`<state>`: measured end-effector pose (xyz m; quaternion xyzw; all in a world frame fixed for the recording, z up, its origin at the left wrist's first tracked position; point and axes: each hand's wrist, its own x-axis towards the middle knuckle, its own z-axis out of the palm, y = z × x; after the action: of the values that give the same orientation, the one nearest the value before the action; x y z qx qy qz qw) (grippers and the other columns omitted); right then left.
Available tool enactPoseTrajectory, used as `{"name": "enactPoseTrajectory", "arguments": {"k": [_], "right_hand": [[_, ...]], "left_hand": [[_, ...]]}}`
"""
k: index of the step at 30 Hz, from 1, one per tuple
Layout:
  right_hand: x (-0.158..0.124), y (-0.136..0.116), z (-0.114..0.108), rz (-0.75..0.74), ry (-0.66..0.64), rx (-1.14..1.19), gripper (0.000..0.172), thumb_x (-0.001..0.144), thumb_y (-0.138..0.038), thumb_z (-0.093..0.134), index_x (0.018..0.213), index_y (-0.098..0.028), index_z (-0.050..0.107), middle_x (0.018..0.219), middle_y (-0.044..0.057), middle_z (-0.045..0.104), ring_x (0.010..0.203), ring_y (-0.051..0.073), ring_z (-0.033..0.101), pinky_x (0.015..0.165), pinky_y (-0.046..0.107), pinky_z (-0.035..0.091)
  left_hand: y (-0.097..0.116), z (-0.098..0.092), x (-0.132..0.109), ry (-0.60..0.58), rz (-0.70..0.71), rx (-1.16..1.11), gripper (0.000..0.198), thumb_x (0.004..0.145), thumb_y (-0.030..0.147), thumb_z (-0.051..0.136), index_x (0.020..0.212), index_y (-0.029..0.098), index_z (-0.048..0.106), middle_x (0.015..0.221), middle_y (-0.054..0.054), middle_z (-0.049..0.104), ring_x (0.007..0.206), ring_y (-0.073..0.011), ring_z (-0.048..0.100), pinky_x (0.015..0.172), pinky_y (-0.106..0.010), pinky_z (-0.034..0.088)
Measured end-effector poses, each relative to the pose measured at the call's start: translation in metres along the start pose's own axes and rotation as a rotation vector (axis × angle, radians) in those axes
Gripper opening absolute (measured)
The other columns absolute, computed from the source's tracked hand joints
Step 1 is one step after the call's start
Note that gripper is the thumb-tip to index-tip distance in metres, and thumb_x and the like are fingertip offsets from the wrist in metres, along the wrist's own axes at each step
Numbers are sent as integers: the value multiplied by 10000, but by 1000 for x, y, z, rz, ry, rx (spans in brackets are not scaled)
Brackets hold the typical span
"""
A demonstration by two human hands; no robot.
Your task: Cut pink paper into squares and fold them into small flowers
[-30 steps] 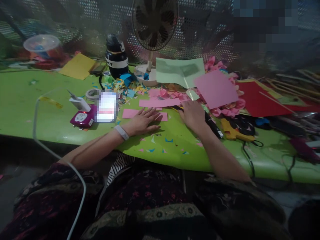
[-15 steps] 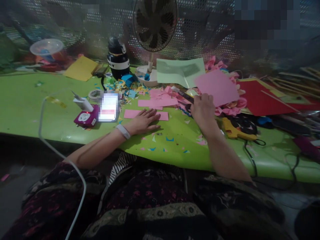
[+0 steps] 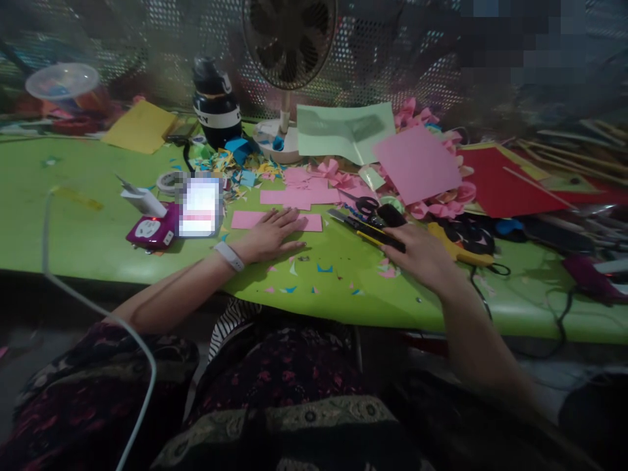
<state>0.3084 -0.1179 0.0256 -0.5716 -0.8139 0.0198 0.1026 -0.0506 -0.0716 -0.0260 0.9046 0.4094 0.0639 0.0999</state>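
My left hand (image 3: 272, 235) lies flat with fingers spread on a pink paper strip (image 3: 245, 220) on the green table (image 3: 73, 229). A white band is on that wrist. My right hand (image 3: 422, 256) is closed round the rear end of a black and yellow utility knife (image 3: 366, 232), whose blade end points left toward the strip. Just beyond the knife, black-handled scissors (image 3: 366, 204) lie beside more pink strips (image 3: 299, 195).
A desk fan (image 3: 289, 46) and a dark bottle (image 3: 216, 111) stand at the back. A lit phone (image 3: 199, 208), purple adapter (image 3: 147, 230) and tape roll (image 3: 169, 182) lie left. A pink sheet (image 3: 417, 163), green sheet (image 3: 343, 131), red paper (image 3: 510, 186) and yellow glue gun (image 3: 458, 243) lie right.
My right hand reached among the papers behind, then drew back toward me holding the utility knife. My left hand stayed flat on the pink strip. The view shifted slightly.
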Motion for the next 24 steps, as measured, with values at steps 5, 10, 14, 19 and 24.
{"name": "enactPoseTrajectory", "arguments": {"k": [5, 10, 14, 19, 24], "right_hand": [[-3, 1, 8, -34, -34, 16, 377, 974, -385, 544, 1230, -199, 750, 1137, 133, 767, 1083, 329, 698, 946, 467, 521], [-3, -1, 10, -39, -48, 59, 364, 960, -358, 554, 1218, -191, 750, 1151, 140, 763, 1075, 324, 702, 934, 456, 538], [-1, -2, 7, -51, -79, 98, 372, 970, -380, 540, 1237, -215, 741, 1194, 128, 751, 1123, 314, 687, 989, 462, 532], [12, 1, 9, -142, -137, 147, 424, 965, -375, 525, 1310, -204, 703, 1237, 138, 733, 1150, 313, 669, 1006, 480, 526], [33, -1, 24, -238, -144, 110, 490, 912, -310, 515, 1358, -174, 666, 1275, 160, 696, 1190, 320, 635, 1057, 492, 499]], "left_hand": [[2, -4, 0, -21, -12, 10, 789, 1039, 718, 244, 1666, 241, 284, 1753, -90, 207, 1636, -281, 148, 1323, -461, 96], [2, -4, 0, -29, -24, 9, 796, 1037, 722, 232, 1666, 236, 285, 1752, -95, 206, 1636, -275, 155, 1323, -455, 91], [0, -2, 0, -17, -6, 2, 793, 1029, 733, 252, 1665, 260, 286, 1750, -78, 217, 1636, -276, 153, 1323, -459, 95], [-1, -2, 0, -30, -2, 5, 782, 1042, 703, 277, 1671, 239, 273, 1747, -91, 225, 1637, -280, 143, 1326, -458, 93], [-2, -1, 1, -23, 5, 3, 763, 1042, 691, 311, 1668, 257, 276, 1751, -87, 204, 1638, -296, 133, 1322, -484, 104]]}}
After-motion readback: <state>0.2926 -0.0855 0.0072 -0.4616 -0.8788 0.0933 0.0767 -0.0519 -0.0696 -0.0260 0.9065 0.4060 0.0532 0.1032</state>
